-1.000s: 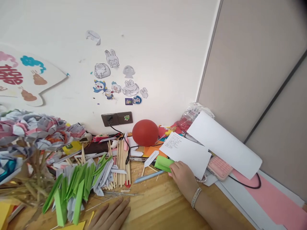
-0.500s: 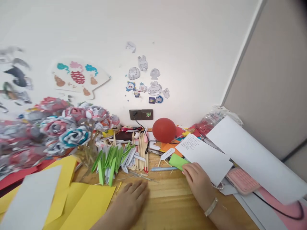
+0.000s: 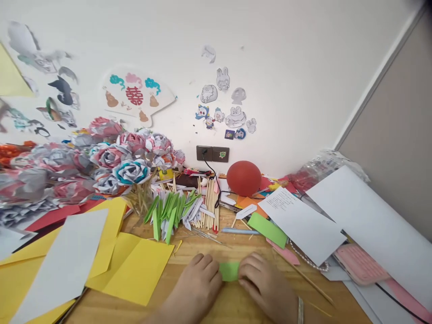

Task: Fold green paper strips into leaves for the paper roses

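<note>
A small green paper piece (image 3: 229, 271) lies low over the wooden table (image 3: 189, 249), between my two hands. My left hand (image 3: 201, 281), fingers curled, holds its left end. At its right end my right hand (image 3: 258, 279) grips it, also with curled fingers. Another green paper (image 3: 268, 229) rests beyond my right hand, partly over a pink strip (image 3: 283, 252). Folded green and white paper strips (image 3: 168, 211) are heaped behind my left hand, beside wooden sticks (image 3: 211, 202).
Yellow sheets (image 3: 138, 270) and a white sheet (image 3: 67, 265) lie at left, paper flowers (image 3: 131, 171) behind them. A red balloon (image 3: 243, 178) stands near the wall. A written sheet (image 3: 300, 225), a pink keyboard (image 3: 362, 264) and a thin stick (image 3: 307, 281) are at right.
My right hand has come back from the green paper at the rear and now holds a green piece near the front. My left hand has closed on its other end. The view has shifted left.
</note>
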`<state>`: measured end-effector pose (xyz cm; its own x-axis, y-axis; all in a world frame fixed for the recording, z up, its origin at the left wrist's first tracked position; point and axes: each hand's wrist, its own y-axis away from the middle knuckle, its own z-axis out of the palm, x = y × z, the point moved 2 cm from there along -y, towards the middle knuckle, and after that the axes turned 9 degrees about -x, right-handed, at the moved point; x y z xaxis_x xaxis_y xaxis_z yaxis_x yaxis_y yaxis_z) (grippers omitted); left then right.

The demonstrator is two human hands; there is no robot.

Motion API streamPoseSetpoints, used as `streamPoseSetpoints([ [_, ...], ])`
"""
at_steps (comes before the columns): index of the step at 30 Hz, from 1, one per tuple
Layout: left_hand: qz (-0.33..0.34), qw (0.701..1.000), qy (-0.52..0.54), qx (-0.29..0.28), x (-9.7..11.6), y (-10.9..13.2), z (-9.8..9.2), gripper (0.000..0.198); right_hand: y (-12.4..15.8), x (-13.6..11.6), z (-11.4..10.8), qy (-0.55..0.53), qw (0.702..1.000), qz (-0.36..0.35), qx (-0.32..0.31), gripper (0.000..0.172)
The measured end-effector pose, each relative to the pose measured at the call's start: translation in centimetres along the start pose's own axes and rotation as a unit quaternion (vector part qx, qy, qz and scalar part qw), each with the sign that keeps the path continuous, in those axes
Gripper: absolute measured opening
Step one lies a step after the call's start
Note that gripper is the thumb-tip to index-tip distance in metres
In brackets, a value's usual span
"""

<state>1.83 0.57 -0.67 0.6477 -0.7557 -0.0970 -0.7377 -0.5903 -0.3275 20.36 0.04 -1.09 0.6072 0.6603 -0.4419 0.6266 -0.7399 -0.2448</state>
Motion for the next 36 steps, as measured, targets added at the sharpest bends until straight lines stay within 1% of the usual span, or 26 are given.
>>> streamPoseSetpoints([
  [2, -0.012, 1.0, 0.013, -0.008, 0.1, 0.0, 0.0, 0.019, 0.0, -0.1, -0.3, -0.013, 0.999, 0.034, -0.01, 0.012],
  [4, -0.025, 1.0, 0.017, 0.0, 0.4, 0.0, -0.4, 0.021, -0.2, -0.2, -0.5, -0.03, 0.997, 0.07, -0.007, 0.014],
  [5, -0.027, 0.999, 0.008, 0.015, 0.7, 0.1, -0.5, 0.021, -0.2, -0.2, -0.5, -0.038, 0.996, 0.085, -0.003, 0.016],
  [7, -0.016, 0.997, -0.028, 0.065, 1.8, 0.4, -0.7, 0.025, -0.5, -0.2, -0.5, -0.051, 0.993, 0.108, 0.003, 0.018],
  [9, 0.011, 0.991, -0.072, 0.11, 3.3, 1.1, -0.4, 0.028, -0.7, -0.2, -0.5, -0.058, 0.991, 0.121, 0.002, 0.017],
  [10, 0.02, 0.989, -0.086, 0.114, 4.0, 1.4, 0.0, 0.027, -0.8, -0.2, -0.5, -0.06, 0.99, 0.125, -0.001, 0.015],
  [11, 0.029, 0.988, -0.098, 0.111, 4.5, 1.7, 0.4, 0.025, -0.9, -0.1, -0.5, -0.062, 0.99, 0.128, -0.005, 0.014],
  [14, 0.029, 0.99, -0.124, 0.057, 5.3, 2.4, 2.0, 0.025, -1.1, 0.0, -0.3, -0.066, 0.99, 0.126, -0.014, 0.012],
  [15, 0.02, 0.99, -0.13, 0.044, 5.3, 2.5, 2.4, 0.027, -1.1, 0.0, -0.3, -0.067, 0.99, 0.125, -0.015, 0.012],
  [17, -0.01, 0.99, -0.136, 0.042, 4.9, 2.5, 2.9, 0.03, -1.1, 0.1, -0.1, -0.068, 0.989, 0.126, -0.017, 0.012],
  [20, -0.041, 0.988, -0.13, 0.066, 4.5, 2.2, 3.0, 0.027, -1.0, 0.1, 0.1, -0.058, 0.989, 0.138, -0.02, 0.011],
  [22, -0.041, 0.989, -0.12, 0.071, 4.3, 1.9, 2.8, 0.026, -0.9, 0.0, 0.2, -0.042, 0.988, 0.146, -0.023, 0.01],
  [27, -0.037, 0.992, -0.103, 0.061, 4.2, 1.9, 2.9, 0.026, -0.7, -0.1, 0.4, -0.03, 0.986, 0.159, -0.034, 0.01],
  [32, -0.034, 0.992, -0.109, 0.043, 4.2, 2.1, 3.3, 0.026, -0.7, 0.0, 0.6, -0.026, 0.987, 0.152, -0.035, 0.01],
  [36, -0.042, 0.993, -0.108, 0.035, 4.2, 2.0, 2.8, 0.027, -0.8, 0.2, 0.6, -0.033, 0.988, 0.148, -0.025, 0.011],
])
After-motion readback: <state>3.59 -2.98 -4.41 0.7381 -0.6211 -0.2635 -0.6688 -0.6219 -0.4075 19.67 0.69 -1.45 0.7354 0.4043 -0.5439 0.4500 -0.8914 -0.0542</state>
